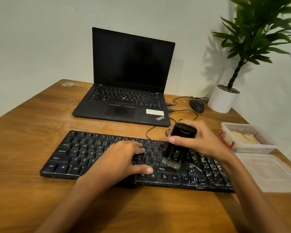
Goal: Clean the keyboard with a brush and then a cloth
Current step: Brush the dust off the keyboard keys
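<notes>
Keyboard (71, 158), black and full-sized, lies across the near half of the wooden table (40, 115), just in front of an open laptop (129, 81) with a dark screen. Its right part is streaked with whitish dust, while the left keys look cleaner. The right hand (203, 142) grips a stubby black brush (178, 148), fingers and thumb curled round its upper body. The pale bristles are set down on the keys beside the right Shift. The left hand (119, 158) rests flat on the middle keys with fingers stretched out and holds nothing. At the far right stand a mouse (196, 105) and a white plant pot (223, 101). Nearer on the right sits a clear container (249, 147) with something pale yellow inside, and its lid (272, 174) lies by the keyboard's right end.
</notes>
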`<state>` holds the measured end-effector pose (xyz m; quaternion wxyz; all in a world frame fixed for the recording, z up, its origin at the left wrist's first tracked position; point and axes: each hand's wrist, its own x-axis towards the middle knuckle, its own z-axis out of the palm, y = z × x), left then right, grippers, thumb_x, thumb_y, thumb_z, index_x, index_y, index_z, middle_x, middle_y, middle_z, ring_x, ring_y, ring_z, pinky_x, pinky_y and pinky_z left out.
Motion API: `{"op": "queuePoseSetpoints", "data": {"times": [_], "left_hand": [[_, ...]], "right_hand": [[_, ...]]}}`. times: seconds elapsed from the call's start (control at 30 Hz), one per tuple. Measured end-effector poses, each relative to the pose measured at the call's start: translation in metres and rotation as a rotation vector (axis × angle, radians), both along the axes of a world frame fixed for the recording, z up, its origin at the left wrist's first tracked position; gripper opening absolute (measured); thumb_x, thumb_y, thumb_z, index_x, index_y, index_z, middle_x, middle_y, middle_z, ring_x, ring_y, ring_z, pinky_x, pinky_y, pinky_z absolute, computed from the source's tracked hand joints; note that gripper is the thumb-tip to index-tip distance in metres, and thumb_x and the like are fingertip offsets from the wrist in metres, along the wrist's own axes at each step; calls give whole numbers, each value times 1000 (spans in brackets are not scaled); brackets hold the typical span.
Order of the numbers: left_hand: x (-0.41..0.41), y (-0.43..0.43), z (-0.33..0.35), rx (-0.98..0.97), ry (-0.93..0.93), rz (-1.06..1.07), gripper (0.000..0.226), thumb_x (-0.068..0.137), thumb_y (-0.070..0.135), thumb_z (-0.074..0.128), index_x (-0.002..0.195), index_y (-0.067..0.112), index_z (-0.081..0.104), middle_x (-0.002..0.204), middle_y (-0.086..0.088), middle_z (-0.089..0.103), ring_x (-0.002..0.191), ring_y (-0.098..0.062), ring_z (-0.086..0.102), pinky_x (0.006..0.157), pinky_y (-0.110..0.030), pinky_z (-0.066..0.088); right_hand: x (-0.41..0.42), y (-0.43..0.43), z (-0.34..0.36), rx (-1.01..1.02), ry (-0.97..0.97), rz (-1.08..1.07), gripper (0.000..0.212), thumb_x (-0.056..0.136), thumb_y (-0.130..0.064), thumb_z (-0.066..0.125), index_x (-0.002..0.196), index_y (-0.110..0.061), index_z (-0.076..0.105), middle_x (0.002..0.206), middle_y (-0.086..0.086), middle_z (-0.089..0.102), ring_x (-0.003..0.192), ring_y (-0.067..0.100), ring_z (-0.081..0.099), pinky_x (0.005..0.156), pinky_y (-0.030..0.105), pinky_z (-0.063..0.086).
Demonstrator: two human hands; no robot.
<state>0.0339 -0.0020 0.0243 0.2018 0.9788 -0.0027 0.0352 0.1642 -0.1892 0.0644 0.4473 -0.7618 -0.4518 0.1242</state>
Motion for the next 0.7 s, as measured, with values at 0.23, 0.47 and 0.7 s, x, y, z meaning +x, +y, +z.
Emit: {"op": "queuePoseSetpoints", "data": {"times": [0.23, 0.47, 0.7], "left_hand": [[0, 0, -2, -6, -5, 2, 79, 71, 67, 55, 137, 26, 41, 146, 12, 35, 132, -5, 33, 106, -27, 28], [-1, 1, -3, 3, 15, 4, 79, 71, 68, 52, 138, 28, 39, 147, 14, 33, 134, -4, 28, 108, -27, 26], [1, 2, -5, 12, 33, 11, 80, 70, 69, 51, 138, 30, 37, 147, 15, 31, 134, -3, 26, 108, -27, 24]], "right_hand": [[-10, -7, -1, 28, 26, 87, 40, 65, -40, 69, 91, -9, 65, 85, 8, 68, 78, 18, 67, 64, 24, 56], [18, 13, 4, 120, -49, -40, 36, 69, -35, 77, 90, -8, 66, 88, 16, 68, 85, 28, 64, 75, 38, 53], [28, 28, 7, 9, -114, -47, 46, 67, -42, 78, 89, -5, 64, 80, 9, 66, 73, 8, 61, 66, 15, 46]]}}
